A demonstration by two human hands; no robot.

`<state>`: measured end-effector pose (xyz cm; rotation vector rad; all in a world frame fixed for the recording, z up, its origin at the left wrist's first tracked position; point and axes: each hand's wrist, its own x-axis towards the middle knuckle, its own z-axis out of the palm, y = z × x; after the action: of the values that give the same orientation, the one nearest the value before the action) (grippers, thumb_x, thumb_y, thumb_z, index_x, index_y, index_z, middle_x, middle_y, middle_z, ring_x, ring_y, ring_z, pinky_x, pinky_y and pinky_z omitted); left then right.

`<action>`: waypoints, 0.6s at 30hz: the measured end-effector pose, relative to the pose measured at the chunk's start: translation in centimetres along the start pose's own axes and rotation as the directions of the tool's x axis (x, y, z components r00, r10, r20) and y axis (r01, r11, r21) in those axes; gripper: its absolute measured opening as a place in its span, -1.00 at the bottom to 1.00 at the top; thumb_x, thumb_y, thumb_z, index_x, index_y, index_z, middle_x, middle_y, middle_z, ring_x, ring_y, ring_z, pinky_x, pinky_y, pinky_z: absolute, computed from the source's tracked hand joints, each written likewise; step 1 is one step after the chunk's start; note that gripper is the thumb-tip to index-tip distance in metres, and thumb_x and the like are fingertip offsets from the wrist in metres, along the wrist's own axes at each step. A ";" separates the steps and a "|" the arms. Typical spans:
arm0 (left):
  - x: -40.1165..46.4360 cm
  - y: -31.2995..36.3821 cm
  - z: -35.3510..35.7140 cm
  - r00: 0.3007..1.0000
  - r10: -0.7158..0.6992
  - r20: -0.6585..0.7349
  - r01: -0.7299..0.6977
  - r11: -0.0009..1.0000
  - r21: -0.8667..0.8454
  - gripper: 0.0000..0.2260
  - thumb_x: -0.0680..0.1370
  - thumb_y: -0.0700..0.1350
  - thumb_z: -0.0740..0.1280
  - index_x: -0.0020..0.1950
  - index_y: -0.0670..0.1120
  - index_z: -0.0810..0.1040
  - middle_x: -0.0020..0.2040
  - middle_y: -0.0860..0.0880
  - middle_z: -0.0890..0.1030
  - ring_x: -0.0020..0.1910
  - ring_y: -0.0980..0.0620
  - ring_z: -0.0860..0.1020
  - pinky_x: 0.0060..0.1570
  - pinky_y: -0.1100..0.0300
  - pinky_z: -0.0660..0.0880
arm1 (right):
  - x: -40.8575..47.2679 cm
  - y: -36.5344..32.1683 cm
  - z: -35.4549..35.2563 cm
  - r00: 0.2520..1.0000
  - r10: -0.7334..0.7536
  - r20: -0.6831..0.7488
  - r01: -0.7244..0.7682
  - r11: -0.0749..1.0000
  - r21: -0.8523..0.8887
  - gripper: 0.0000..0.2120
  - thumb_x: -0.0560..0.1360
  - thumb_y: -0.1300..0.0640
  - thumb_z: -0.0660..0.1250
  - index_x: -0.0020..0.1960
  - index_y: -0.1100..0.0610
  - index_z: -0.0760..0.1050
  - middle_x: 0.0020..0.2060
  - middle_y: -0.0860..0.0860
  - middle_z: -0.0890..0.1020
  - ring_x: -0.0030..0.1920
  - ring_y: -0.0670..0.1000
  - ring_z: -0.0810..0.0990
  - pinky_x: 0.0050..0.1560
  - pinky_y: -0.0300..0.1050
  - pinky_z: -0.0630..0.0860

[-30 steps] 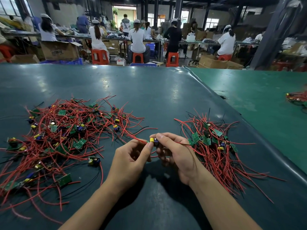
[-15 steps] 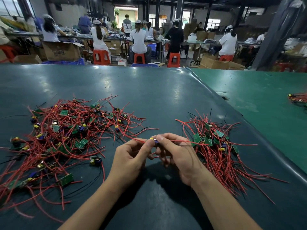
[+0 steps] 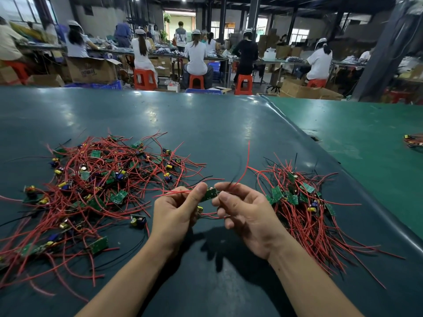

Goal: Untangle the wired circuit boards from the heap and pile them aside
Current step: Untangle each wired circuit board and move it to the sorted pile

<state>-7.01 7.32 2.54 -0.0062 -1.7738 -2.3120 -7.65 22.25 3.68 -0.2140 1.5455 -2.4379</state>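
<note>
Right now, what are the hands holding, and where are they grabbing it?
One small green circuit board. The left hand pinches its left end; the right hand pinches the red and black wires at its right end.

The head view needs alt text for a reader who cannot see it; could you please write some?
Two bare hands, left hand and right hand, hold one small green circuit board by its red wires above a dark green table, between a tangled heap and a neater pile.

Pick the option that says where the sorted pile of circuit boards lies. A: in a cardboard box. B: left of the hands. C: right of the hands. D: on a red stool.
C: the tidy pile lies on the table beside the right hand, while the tangled heap sprawls by the left hand.
</note>
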 end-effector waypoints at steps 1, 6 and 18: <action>0.0 0.0 0.0 1.000 -0.004 0.004 0.004 1.000 0.002 -0.71 0.39 0.04 0.43 -0.47 -0.05 0.51 -0.54 -0.03 0.34 -0.58 0.07 0.26 -0.53 0.25 0.15 | 0.1 0.1 0.0 1.000 -0.006 -0.022 0.005 0.999 -0.040 -0.87 0.35 0.16 0.44 -0.12 0.13 0.68 -0.31 0.09 0.64 -0.43 -0.06 0.55 -0.53 -0.30 0.40; -0.1 -0.2 0.3 0.990 -0.102 0.098 0.101 0.995 0.016 -0.73 0.46 0.11 0.35 -0.31 -0.05 0.47 -0.49 -0.04 0.46 -0.61 0.08 0.31 -0.60 0.32 0.21 | 0.3 0.1 0.0 0.994 -0.004 -0.110 -0.004 0.997 -0.076 -0.90 0.31 0.09 0.46 -0.24 0.10 0.70 -0.37 0.05 0.62 -0.48 -0.08 0.50 -0.54 -0.30 0.37; 0.1 -0.7 -0.2 0.977 0.019 0.213 -0.009 0.999 -0.050 -0.86 0.42 -0.25 0.42 -0.04 -0.18 0.58 -0.26 -0.05 0.63 -0.52 0.10 0.43 -0.51 0.32 0.36 | 0.4 0.2 -0.1 0.987 -0.012 -0.158 -0.001 0.996 -0.084 -0.93 0.50 0.21 0.39 -0.07 0.17 0.65 -0.28 0.04 0.64 -0.45 -0.04 0.51 -0.53 -0.26 0.37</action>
<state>-7.17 7.31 1.84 -0.2850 -1.8049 -2.4231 -8.03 22.15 3.48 -0.0397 1.7173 -2.4490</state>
